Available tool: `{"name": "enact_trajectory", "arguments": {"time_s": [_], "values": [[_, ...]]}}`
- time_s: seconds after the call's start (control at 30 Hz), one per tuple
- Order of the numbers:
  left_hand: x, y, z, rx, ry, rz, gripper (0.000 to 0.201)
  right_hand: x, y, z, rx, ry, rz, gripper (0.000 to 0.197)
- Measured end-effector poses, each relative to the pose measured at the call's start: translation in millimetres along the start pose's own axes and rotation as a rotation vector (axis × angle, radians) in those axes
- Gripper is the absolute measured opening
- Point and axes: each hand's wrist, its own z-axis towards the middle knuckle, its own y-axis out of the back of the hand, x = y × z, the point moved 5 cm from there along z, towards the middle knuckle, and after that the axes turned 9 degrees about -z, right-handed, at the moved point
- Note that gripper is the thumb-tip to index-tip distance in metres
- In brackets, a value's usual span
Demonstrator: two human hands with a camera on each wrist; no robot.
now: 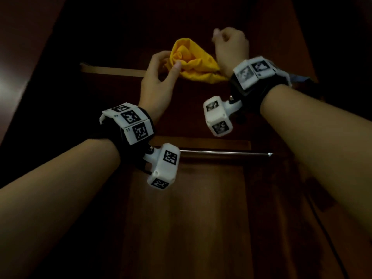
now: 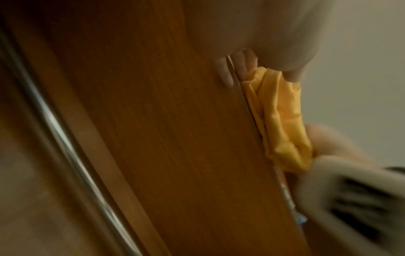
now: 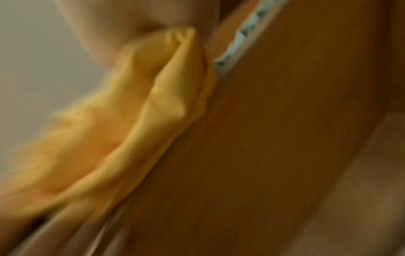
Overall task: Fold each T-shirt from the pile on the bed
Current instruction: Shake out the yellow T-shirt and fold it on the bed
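A yellow T-shirt (image 1: 193, 61) lies bunched on a high wooden shelf (image 1: 112, 70) inside a dark wardrobe. My left hand (image 1: 169, 63) pinches its left end between thumb and fingers. My right hand (image 1: 227, 43) is curled into a fist at the shirt's right end. In the right wrist view the yellow T-shirt (image 3: 131, 121) runs up in a gathered fold into my right hand (image 3: 131, 26). The left wrist view shows my left fingers (image 2: 238, 65) over the shelf edge on the yellow T-shirt (image 2: 282, 124), with my right hand (image 2: 328, 138) at its far end.
A metal hanging rail (image 1: 221, 153) crosses below my wrists, and it also shows as the rail (image 2: 65, 129) in the left wrist view. Dark wooden wardrobe panels (image 1: 181, 218) close in on both sides. A pale blue cloth (image 1: 300, 78) lies on the shelf behind my right wrist.
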Motion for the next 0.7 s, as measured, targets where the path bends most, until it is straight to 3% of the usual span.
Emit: {"name": "enact_trajectory", "arguments": {"time_s": [0.1,0.2,0.3,0.43,0.57,0.7], "values": [[-3,-1,-2,-0.001,-0.090,0.108,0.035,4,16,-43,-0.309,0.329,-0.074,0.036],[-2,-1,0,-0.036,-0.128,0.218,0.036,0,-3,-85,-0.206,0.547,-0.282,0.048],[2,-1,8,-0.069,-0.128,0.353,0.039,-11,-22,-95,-0.073,0.539,-0.549,0.059],[0,-6,14,-0.130,-0.030,0.717,0.037,-10,-29,-77,0.049,0.502,-0.766,0.064],[0,-15,12,-0.103,0.027,0.810,0.040,-6,-35,-55,0.183,0.450,-0.735,0.066],[-1,-14,7,-0.203,-0.015,0.859,0.050,2,-42,-50,0.335,0.503,-0.585,0.063]]}}
